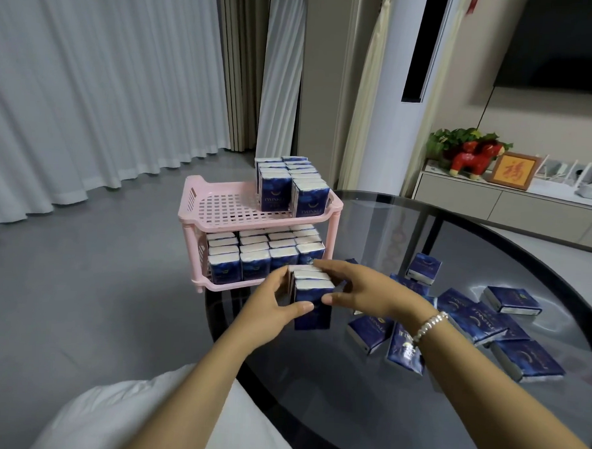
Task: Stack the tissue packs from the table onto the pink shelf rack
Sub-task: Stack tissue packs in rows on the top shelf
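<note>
Presently we log one bundle of upright tissue packs (310, 294) on the glass table (330, 412), pressed between our hands just before the pink shelf rack (200, 199). Left hand (277, 311): fingers curled round the bundle's left side. Right hand (359, 291): gripping its right side and top. Loose packs (470, 316): scattered flat, right of our right hand. Rack's lower tier full, upper tier part-filled.

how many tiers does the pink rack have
2. The pink plastic shelf rack's upper tier carries blue tissue packs on its right side only; the lower tier looks filled with upright packs, though its back rows are partly hidden.
</note>
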Motion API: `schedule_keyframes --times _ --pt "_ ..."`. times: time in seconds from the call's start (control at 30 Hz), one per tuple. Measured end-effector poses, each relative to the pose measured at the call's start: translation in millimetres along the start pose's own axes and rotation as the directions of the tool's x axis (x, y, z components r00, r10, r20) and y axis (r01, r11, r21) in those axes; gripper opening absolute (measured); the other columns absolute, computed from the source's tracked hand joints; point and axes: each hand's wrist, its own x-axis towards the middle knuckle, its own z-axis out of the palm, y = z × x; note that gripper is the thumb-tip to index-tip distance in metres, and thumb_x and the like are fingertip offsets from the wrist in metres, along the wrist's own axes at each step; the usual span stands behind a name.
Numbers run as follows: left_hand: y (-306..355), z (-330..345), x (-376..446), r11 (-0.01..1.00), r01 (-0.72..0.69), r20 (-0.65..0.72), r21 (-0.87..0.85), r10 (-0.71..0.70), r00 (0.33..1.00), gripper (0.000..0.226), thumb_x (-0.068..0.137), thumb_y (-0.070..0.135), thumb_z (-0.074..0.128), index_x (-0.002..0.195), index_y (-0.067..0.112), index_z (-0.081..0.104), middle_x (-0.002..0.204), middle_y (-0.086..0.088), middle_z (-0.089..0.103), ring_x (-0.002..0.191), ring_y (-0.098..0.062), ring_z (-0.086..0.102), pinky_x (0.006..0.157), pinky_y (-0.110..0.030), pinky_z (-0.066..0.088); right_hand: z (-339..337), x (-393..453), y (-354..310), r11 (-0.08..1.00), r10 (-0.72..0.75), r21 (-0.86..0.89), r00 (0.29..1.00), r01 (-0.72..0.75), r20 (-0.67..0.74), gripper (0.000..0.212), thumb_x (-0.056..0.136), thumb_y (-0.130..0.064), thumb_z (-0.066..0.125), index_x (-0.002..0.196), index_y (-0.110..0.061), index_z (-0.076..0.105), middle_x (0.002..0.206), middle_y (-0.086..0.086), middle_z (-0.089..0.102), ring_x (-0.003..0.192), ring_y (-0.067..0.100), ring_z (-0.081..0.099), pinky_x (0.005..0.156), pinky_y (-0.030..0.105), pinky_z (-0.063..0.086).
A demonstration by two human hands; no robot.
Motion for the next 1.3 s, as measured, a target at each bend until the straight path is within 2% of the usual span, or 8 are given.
schedule_keyframes --times 0.2,0.33,0.47,0.67,0.8,1.03,1.2,1.3 --pt "35.6 -38.4 12.4 0.988 -0.149 -0.105 0.043 0.152 0.983 0.079 0.073 0.038 0.077 0.142 0.031 0.038 0.14 0.011 0.049 0.129 -0.008 0.046 0.11 -0.037 0.038 -41.8 9.4 -42.6 0.992 -0.128 -0.016 0.988 0.128 -0.09 0.062 0.084 -0.033 0.067 0.139 -0.036 0.038 0.119 -0.023 0.052 0.103 -0.004 0.053 0.078 0.005 0.042" --pt "60.7 -67.0 29.9 0.98 -0.192 -0.14 0.059 0.199 0.97 0.083 0.065 0.042 0.079 0.139 0.03 0.043 0.134 0.009 0.056 0.124 -0.009 0.052 0.107 -0.04 0.042 -62.8 34.8 -61.1 0.983 -0.182 -0.058 0.976 0.177 -0.115 0.067 0.084 -0.036 0.066 0.143 -0.032 0.035 0.131 -0.016 0.05 0.117 0.0 0.049 0.089 0.015 0.038" --pt "81.1 -89.6 49.7 0.976 -0.203 -0.135 0.078 0.212 0.968 0.064 0.072 0.035 0.075 0.131 0.03 0.052 0.122 0.011 0.065 0.114 -0.01 0.059 0.104 -0.042 0.044 -80.5 68.1 -72.6 0.974 -0.212 -0.105 0.969 0.199 -0.129 0.063 0.087 -0.036 0.062 0.143 -0.025 0.035 0.143 -0.003 0.044 0.128 0.01 0.044 0.106 0.028 0.035" --pt "87.4 -105.9 87.0 0.993 -0.119 -0.135 0.028 0.122 0.983 0.051 0.083 0.025 0.072 0.13 0.027 0.052 0.123 0.007 0.064 0.115 -0.013 0.059 0.106 -0.041 0.043 -95.8 113.8 -74.0 0.983 -0.149 -0.127 0.982 0.135 -0.114 0.057 0.09 -0.035 0.058 0.142 -0.022 0.038 0.144 -0.001 0.044 0.128 0.015 0.043 0.1 0.027 0.033" --pt "79.9 -105.8 106.0 0.998 -0.041 -0.108 -0.042 0.036 0.994 0.06 0.082 0.026 0.074 0.135 0.029 0.046 0.13 0.002 0.059 0.117 -0.02 0.058 0.103 -0.042 0.046 -94.6 128.2 -65.8 0.995 -0.076 -0.066 0.991 0.069 -0.114 0.06 0.09 -0.032 0.059 0.144 -0.024 0.034 0.146 -0.001 0.042 0.131 0.017 0.04 0.105 0.029 0.031" --pt "65.3 -94.6 119.9 0.996 -0.081 -0.132 0.043 0.086 0.987 0.075 0.071 0.041 0.074 0.139 0.037 0.042 0.138 0.004 0.048 0.12 -0.02 0.054 0.091 -0.046 0.054 -88.4 138.7 -57.2 0.977 -0.076 -0.209 0.981 0.037 -0.178 0.063 0.085 -0.031 0.065 0.141 -0.022 0.038 0.142 0.004 0.044 0.132 0.023 0.037 0.108 0.043 0.035" --pt "62.6 -90.8 120.3 0.975 -0.078 -0.158 0.207 0.112 0.981 0.068 0.072 0.04 0.074 0.135 0.029 0.05 0.129 0.001 0.059 0.114 -0.019 0.058 0.101 -0.038 0.046 -87.2 135.1 -60.9 0.942 -0.113 -0.329 0.985 0.064 -0.134 0.056 0.087 -0.028 0.062 0.138 -0.019 0.042 0.142 0.004 0.043 0.132 0.025 0.03 0.104 0.036 0.031" --pt "66.8 -91.0 115.6 0.965 -0.06 -0.134 0.257 0.097 0.986 0.046 0.083 0.025 0.071 0.128 0.026 0.056 0.116 0.003 0.066 0.107 -0.018 0.06 0.089 -0.027 0.045 -86.9 135.2 -61.2 0.931 -0.129 -0.354 0.989 0.094 -0.076 0.055 0.093 -0.039 0.052 0.144 -0.03 0.035 0.157 -0.007 0.019 0.142 0.023 0.019 0.114 0.045 0.022"
